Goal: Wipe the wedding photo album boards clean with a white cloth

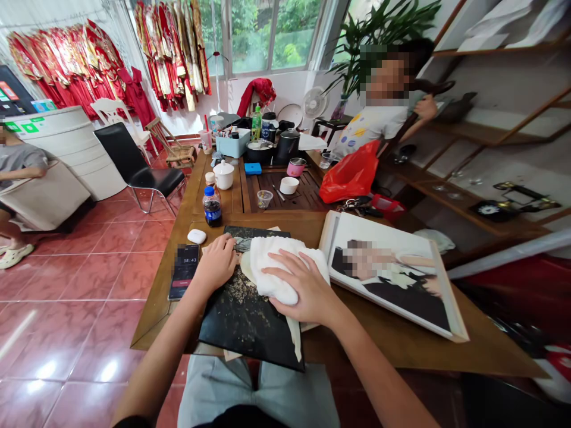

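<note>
A dark flat board (250,333) lies on the wooden table in front of me, sprinkled with pale crumb-like residue (243,288). My right hand (300,282) grips a bunched white towel (285,252) on the board's upper right part, fingers spread over the top and thumb at the near side. From under the towel a thin cream strip (294,340) trails toward the board's near edge. My left hand (218,261) lies over the board's upper left edge with bent fingers, holding it. A greyish patch shows on the board beside those fingers; its detail is unclear.
Left of the board are a phone (184,270), a white earbud case (197,236) and a blue-capped bottle (212,207). A framed portrait (388,267) lies on the right. Beyond are a white cup (289,185) and red bag (352,178). A person (375,128) sits far right.
</note>
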{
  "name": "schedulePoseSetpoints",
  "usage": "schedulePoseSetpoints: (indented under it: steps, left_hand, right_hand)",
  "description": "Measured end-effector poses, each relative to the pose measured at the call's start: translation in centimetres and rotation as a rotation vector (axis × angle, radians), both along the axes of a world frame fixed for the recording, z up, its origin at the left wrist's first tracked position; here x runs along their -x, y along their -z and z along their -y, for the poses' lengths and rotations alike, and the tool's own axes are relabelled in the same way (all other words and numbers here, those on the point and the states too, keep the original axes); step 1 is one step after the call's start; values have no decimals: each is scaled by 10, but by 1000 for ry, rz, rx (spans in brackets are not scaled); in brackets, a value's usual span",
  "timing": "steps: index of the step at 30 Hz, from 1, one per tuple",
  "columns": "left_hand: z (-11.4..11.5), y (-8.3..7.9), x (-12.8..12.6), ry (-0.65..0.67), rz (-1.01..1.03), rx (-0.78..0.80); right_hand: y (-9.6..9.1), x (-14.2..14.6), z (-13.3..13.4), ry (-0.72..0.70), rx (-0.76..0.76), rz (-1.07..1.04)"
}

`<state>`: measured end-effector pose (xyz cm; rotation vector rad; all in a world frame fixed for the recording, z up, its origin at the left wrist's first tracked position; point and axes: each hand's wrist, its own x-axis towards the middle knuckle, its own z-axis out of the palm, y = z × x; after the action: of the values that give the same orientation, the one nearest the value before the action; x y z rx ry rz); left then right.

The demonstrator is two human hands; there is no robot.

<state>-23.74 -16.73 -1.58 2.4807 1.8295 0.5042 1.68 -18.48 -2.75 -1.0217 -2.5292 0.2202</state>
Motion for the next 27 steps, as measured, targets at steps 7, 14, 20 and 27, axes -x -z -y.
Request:
schedulePoseSetpoints:
  steps: [7,14,20,27]
  left_hand:
    - [-12,37,5,72,207,26]
    - [-9,36,3,136,185,-1]
    - [-5,43,-1,121,181,-55]
    - [-5,44,-5,107,217,-82]
  right_hand:
    - [-1,3,-16,30,24,38]
    - [-1,13,-62,93,60,42]
    - [-1,11,-50,50,66,57]
    - [5,-9,14,-99,27,74]
